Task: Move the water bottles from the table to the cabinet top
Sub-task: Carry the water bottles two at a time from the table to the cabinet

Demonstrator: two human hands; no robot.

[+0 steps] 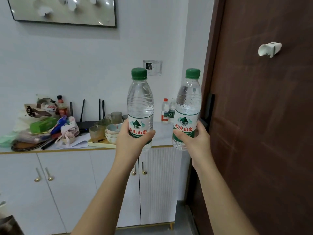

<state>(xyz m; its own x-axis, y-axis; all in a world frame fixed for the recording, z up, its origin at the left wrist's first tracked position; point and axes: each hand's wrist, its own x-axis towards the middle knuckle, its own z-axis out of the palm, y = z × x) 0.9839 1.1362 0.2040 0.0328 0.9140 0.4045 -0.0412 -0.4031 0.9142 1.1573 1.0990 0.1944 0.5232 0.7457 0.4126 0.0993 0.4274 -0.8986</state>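
I hold two clear water bottles with green caps and green-and-red labels, both upright in the air in front of the white cabinet. My left hand (131,139) grips the left bottle (140,102) around its label. My right hand (194,138) grips the right bottle (188,99) low on its label. Both bottles hover just before the cabinet top (161,133), at its right end near the door. Two small bottles (165,111) stand on the cabinet top against the wall, partly hidden behind the right bottle.
The cabinet's left and middle hold clutter: bags and packets (42,122), a black router (86,123) with antennas, and a tray (100,143) of glasses and bowls. A brown door (262,116) stands at the right. A framed picture (64,11) hangs above.
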